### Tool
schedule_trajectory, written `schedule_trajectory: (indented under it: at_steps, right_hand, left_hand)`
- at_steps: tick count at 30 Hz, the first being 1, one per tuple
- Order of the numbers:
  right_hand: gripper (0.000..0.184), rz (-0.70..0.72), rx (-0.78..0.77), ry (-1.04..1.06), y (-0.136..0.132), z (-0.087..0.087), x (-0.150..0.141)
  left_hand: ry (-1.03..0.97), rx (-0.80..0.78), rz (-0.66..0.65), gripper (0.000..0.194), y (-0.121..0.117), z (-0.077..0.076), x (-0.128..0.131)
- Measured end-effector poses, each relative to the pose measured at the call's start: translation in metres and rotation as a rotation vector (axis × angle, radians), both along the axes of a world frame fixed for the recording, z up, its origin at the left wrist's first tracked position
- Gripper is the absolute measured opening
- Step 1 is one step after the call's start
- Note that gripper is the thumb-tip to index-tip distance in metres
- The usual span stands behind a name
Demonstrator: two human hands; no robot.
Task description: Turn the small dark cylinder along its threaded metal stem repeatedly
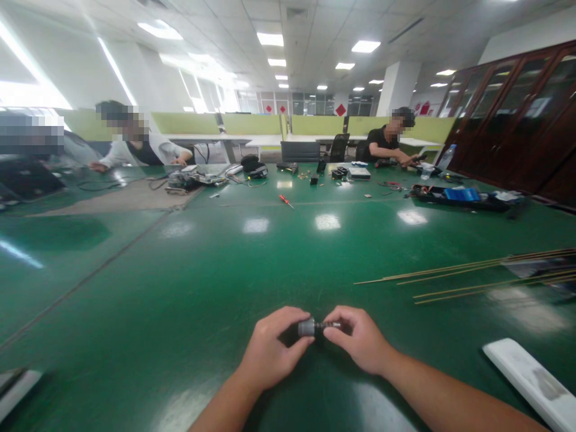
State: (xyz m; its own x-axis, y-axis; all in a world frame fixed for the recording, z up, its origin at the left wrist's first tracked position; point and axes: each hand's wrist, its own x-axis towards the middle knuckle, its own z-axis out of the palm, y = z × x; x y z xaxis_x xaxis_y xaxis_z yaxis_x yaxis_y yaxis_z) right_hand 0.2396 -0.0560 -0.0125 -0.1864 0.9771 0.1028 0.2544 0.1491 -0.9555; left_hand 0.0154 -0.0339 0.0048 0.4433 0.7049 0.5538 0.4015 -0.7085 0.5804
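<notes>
My left hand (272, 351) and my right hand (357, 337) meet low over the green table (193, 282), near its front edge. Together they grip a small part (310, 327): a short grey metal cylinder with a dark, thin end sticking out to the right. The left fingers curl around the grey cylinder. Thumb and forefinger of the right hand pinch the dark end. The part's underside is hidden by my fingers.
Several thin brass rods (472, 273) lie at the right. A white flat bar (531, 381) sits at the front right corner. A red screwdriver (285, 201), tools and a black tray (459, 198) lie farther back, where other people sit working.
</notes>
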Motion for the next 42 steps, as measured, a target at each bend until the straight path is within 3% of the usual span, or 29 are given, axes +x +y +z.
schedule_trajectory:
  at_steps: [7, 42]
  right_hand:
    - [0.013, 0.005, -0.039, 0.029, 0.0003, -0.0052, 0.0014]
    - [0.016, -0.006, -0.059, 0.078, -0.0001, 0.0005, 0.0004]
  left_hand:
    - [-0.013, 0.02, -0.003, 0.029, 0.0006, 0.0018, -0.0013]
    - [-0.013, 0.018, 0.035, 0.027, 0.001, 0.0046, -0.0055]
